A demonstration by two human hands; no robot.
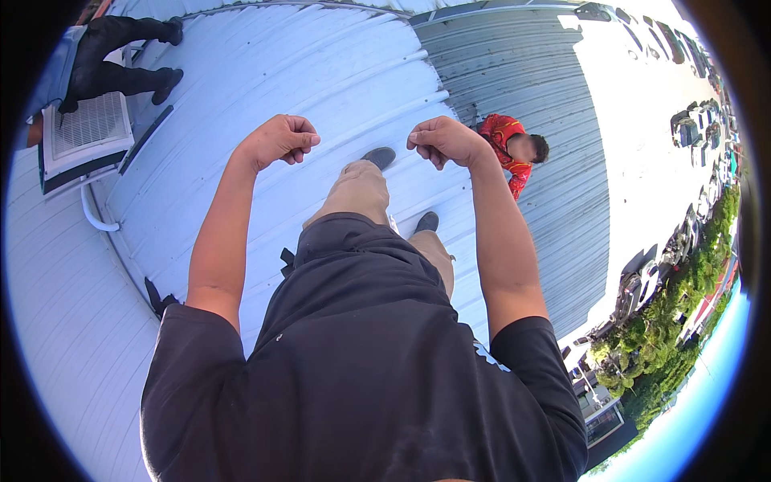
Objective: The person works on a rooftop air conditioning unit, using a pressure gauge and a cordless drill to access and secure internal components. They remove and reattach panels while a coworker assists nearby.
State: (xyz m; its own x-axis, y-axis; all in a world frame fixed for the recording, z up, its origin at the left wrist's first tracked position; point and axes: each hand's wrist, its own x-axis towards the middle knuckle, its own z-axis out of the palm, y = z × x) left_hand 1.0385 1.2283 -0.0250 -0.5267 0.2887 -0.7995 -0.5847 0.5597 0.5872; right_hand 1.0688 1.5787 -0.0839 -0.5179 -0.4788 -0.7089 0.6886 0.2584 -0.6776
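Note:
Both arms are raised in front of me over a pale metal roof (pixel 353 72). My left hand (pixel 281 140) is closed, its fingers curled in and the thumb against the index finger. My right hand (pixel 446 142) mirrors it, with bent fingers and the thumb pressed to the index finger. I see nothing in either hand, and a wide gap lies between them. Below them are my legs in tan trousers (pixel 357 193) and my dark shoes (pixel 380 157), standing on the ribbed sheets.
At far left, a person in dark trousers (pixel 116 56) is beside a boxy unit with a grille (pixel 92 124). A white pipe (pixel 96 210) bends near it. To the right, a person in a red shirt (pixel 504 132) is by a lower grey roof (pixel 522 72). Parked cars (pixel 634 289) stand beyond.

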